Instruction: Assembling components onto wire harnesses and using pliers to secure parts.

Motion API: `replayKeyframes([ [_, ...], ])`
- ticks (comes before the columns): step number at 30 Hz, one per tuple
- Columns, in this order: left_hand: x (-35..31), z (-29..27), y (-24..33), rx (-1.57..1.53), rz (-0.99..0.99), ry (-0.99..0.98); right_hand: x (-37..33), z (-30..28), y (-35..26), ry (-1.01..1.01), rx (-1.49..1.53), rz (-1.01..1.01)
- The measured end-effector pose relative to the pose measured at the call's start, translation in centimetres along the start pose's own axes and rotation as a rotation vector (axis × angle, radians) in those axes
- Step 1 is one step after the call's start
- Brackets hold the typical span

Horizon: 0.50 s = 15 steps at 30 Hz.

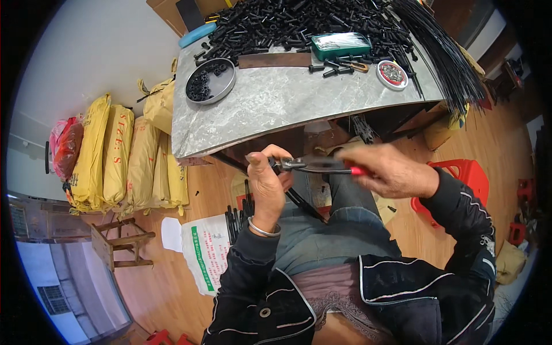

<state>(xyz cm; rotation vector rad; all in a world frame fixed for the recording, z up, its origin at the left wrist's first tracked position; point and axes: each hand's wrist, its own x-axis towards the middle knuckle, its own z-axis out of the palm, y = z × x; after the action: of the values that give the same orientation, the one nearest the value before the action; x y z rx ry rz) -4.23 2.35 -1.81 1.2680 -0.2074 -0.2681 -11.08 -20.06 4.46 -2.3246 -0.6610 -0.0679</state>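
My right hand (394, 169) grips a pair of pliers (325, 169) by its red-ended handles; one handle is smeared by motion. The metal jaws are at the fingers of my left hand (267, 181). That hand is closed on a long black rod (300, 200) that slants down over my lap. Whatever small part sits between the jaws and my fingertips is too hidden to make out. Both hands are in front of the near edge of a grey marble-patterned table (259, 115), above my knees.
On the table lie a heap of black plastic parts (276, 23), a round tray (210, 80), a green box (341, 46) of pins, a small round dish (393, 75) and thin black rods (443, 57). Yellow sacks (118, 155), a wooden stool (121, 241) and a red stool (468, 178) stand around.
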Motion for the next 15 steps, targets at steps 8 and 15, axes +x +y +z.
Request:
replayKeyframes([
  [8, -1.3, 0.8, 1.0, 0.145, 0.033, 0.072, -0.5, 0.8, -2.0, -0.796, 0.91, 0.83],
  [15, -1.3, 0.5, 0.9, 0.099, 0.025, 0.004, 0.8, -0.7, -1.7, -0.546, 0.644, 0.704],
])
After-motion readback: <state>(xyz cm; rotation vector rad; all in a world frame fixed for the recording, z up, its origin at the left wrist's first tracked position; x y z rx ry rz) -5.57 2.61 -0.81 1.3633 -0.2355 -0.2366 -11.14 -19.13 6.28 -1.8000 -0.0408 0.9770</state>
